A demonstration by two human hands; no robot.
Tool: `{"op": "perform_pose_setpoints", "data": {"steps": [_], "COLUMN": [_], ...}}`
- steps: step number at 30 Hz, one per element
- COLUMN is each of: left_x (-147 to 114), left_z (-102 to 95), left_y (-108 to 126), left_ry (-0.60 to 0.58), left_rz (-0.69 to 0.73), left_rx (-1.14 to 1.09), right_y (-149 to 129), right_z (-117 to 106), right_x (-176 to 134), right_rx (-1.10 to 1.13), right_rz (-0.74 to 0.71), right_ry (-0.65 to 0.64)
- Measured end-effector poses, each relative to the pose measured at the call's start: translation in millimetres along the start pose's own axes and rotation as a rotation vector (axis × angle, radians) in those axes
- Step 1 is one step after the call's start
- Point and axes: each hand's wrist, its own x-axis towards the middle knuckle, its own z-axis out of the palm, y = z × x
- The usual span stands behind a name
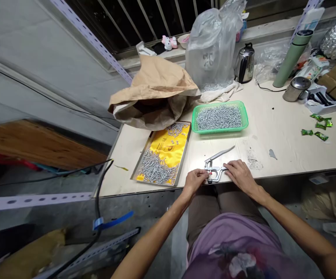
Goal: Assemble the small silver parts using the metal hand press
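The left forearm point(160, 228) rises from the bottom edge, the right forearm point(297, 221) from the lower right corner. Below and right of centre, the left hand point(196, 179) brings thumb and fingertips together; the right hand point(239, 174), back upward, curls its fingers leftward.

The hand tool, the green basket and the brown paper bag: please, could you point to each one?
Hand tool point(219, 169), head view: metal frame.
Green basket point(220, 131), head view: front wall.
Brown paper bag point(156, 92), head view: edge above opening.
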Motion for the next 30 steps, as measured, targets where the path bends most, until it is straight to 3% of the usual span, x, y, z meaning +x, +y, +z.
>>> {"op": "perform_pose_setpoints", "data": {"steps": [11,30], "left_x": [-2,9], "left_z": [-0.1,-4.1], "left_y": [17,7], "left_ry": [-0.011,-0.037], "left_rz": [-0.111,-0.086], "left_rx": [0.189,0.454], "right_y": [-3,-5], "right_z": [6,5], "right_x": [-2,-2], "right_rx": [0.022,0.053], "right_rz": [0.037,0.069], "right_ry": [0.087,0.083]}}
